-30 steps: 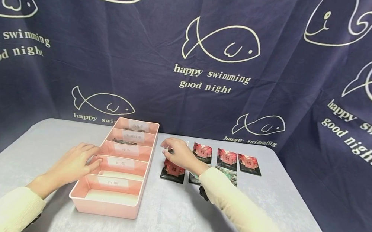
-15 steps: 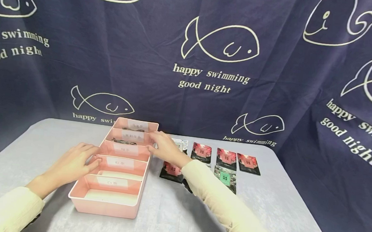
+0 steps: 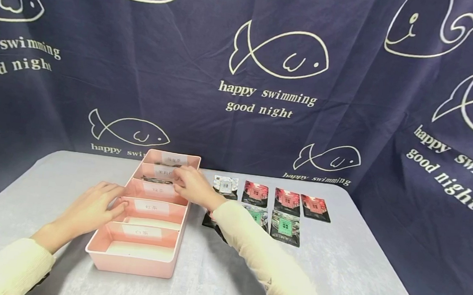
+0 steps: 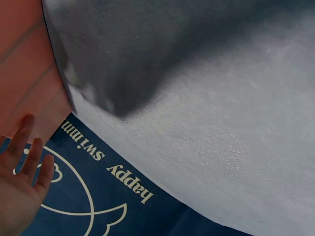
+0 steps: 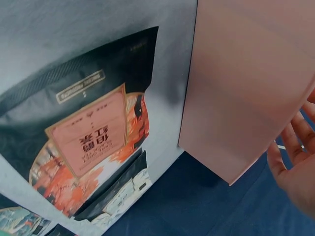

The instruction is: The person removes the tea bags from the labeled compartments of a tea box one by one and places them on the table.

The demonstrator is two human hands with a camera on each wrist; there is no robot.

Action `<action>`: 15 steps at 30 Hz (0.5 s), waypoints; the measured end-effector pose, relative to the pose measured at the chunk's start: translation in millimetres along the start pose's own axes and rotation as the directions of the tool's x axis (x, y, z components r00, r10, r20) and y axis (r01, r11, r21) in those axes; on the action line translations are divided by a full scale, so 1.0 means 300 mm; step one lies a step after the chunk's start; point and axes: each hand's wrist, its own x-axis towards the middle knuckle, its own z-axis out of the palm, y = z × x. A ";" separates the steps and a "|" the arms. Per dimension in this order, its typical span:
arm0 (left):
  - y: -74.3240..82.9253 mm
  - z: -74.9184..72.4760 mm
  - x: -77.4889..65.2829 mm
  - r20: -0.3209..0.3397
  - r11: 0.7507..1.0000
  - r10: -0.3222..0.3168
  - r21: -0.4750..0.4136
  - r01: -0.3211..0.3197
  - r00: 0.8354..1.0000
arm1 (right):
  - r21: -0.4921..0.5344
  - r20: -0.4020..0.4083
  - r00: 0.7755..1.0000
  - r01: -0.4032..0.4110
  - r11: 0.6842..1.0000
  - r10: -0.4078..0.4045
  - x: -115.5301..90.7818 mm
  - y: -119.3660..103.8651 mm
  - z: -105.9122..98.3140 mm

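A long pink box (image 3: 133, 263) with labelled dividers stands left of the table's middle. My left hand (image 3: 96, 205) rests at its left rim, fingers loosely extended. In the left wrist view, the left hand (image 4: 22, 189) shows spread fingers beside the pink wall. My right hand (image 3: 194, 186) reaches over the box's right rim, thumb and fingers apart, by the second compartment from the back. A dark patterned packet (image 3: 154, 180) lies in that compartment, near the fingertips. In the right wrist view, the right hand (image 5: 298, 162) has slightly bent fingers, partly cut off, with nothing seen in them.
Right of the box lie a white packet (image 3: 225, 186), several red-and-black tea packets (image 3: 287, 201) and green ones (image 3: 286, 227). One red black-tea packet (image 5: 93, 132) lies close to the box, mostly under the right sleeve in the head view. A navy curtain (image 3: 263, 136) hangs behind the table.
My right hand has moved left from above the packets to the box, uncovering the white and green packets. The left hand has stayed at the box's left rim.
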 end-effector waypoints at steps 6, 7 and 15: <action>0.000 0.000 0.001 -0.006 1.000 0.001 -0.002 -0.001 1.000 | 0.008 -0.011 1.000 -0.012 1.000 0.012 0.014 -0.003 0.018; 0.000 -0.001 0.000 -0.006 1.000 0.000 -0.002 0.000 1.000 | 0.006 -0.014 1.000 -0.013 1.000 0.013 0.016 -0.003 0.020; 0.000 -0.002 -0.001 0.011 1.000 -0.016 0.000 0.016 1.000 | 0.011 0.007 1.000 -0.031 0.999 0.031 0.023 -0.013 0.035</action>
